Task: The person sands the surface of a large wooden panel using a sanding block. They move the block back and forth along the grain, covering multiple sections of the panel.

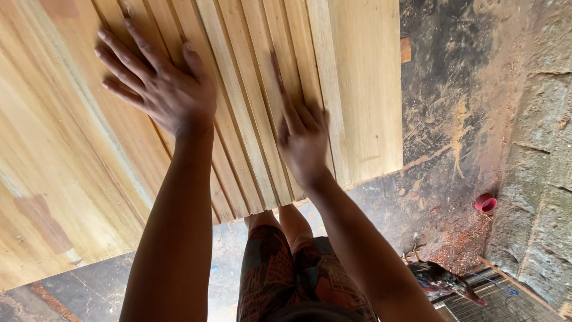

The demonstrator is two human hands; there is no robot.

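A row of several pale wooden slats (250, 89) stands on edge side by side on a broad wooden surface (53, 155). My left hand (158, 80) lies flat with fingers spread on the left slats. My right hand (301, 134) rests on the slats further right, one finger stretched along a groove. A wider pale board (366, 83) lies against the right side of the slats. Neither hand grips anything.
A dusty dark floor (441, 119) with sawdust lies to the right. A small red cup (485, 203) sits near a rough stone wall (536, 179). A chicken (441, 279) stands by a wire grid at the bottom right. My legs in patterned shorts (286, 274) show below.
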